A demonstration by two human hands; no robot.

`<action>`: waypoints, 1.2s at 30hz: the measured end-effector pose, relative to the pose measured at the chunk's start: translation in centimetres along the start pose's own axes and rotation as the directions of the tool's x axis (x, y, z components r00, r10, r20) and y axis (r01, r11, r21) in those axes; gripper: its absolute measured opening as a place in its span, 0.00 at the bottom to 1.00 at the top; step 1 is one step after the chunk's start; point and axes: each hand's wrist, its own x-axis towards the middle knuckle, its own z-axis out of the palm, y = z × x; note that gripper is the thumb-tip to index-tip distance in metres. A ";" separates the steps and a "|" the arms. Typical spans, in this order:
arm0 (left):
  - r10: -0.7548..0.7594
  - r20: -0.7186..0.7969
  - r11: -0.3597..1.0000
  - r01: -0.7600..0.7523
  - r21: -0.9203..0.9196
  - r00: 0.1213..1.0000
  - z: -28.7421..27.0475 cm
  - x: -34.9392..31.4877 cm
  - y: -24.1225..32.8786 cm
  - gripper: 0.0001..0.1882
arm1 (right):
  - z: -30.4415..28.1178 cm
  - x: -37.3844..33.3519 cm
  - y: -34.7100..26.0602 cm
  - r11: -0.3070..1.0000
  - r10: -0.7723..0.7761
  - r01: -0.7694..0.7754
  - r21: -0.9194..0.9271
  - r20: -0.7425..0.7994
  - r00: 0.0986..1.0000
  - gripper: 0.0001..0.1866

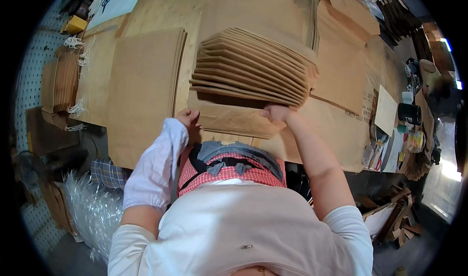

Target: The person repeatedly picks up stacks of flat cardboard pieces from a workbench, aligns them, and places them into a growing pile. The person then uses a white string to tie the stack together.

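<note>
A fanned stack of folded brown paper bags [248,66] lies on the table in front of me, its layered folds stepping toward me. At the near end, a paper bag's flap [234,121] stretches between my hands. My left hand [188,117], below a pale sleeve cover, is curled closed at the flap's left edge; its fingertips are partly hidden. On the right side, my right hand [279,114] pinches the flap with the thumb on top and the other fingers out of sight.
Flat brown paper stacks lie left [144,81] and right [339,57] on the wooden table [165,8]. A bundle of folded bags [66,81] with white strings stands far left. Along the right edge are a black cup [409,113] and small tools. Clear plastic strips [95,212] hang below left.
</note>
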 end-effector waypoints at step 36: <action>0.137 0.021 0.692 -0.111 0.713 0.990 -4.4 7.1 -2.7 0.05 | 5.0 -1.6 3.8 0.984 -0.175 0.167 -0.064 -0.546 0.819 0.20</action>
